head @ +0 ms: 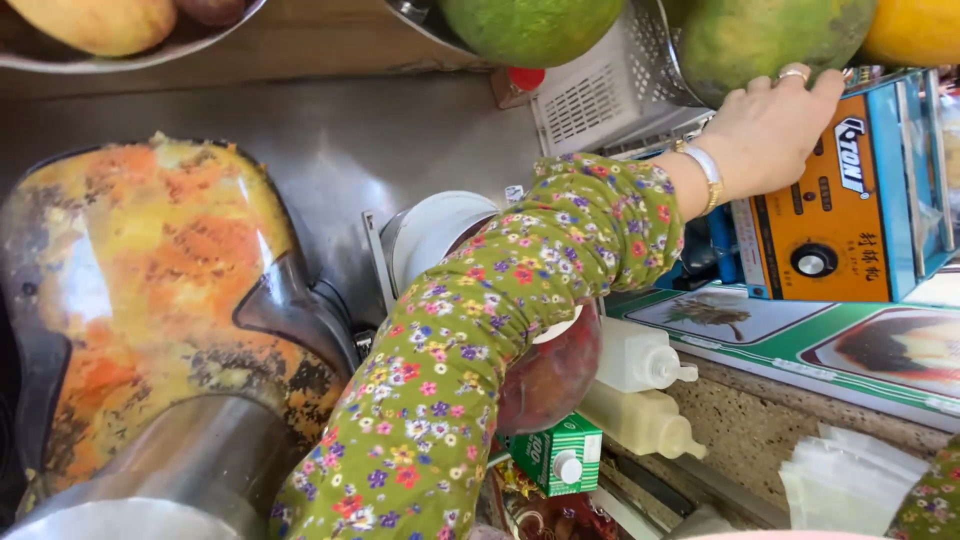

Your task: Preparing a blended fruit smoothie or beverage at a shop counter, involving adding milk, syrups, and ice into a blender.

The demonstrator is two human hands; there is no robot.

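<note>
My left hand (770,130) reaches up and to the right, its fingers curled against the underside of a large green fruit (770,40) in a metal bowl. The hand wears a ring and a gold wristband, and its arm is in a green floral sleeve (470,340) that crosses the middle of the view. Of my right arm only a bit of floral sleeve (930,500) shows at the bottom right corner; the hand itself is out of view.
A juicer with a pulp-smeared clear cover (150,280) fills the left. An orange and blue sealing machine (840,200) stands under my hand. Below the arm are a red-filled container (550,380), white squeeze bottles (640,360), a green carton (555,455) and clear bags (850,480).
</note>
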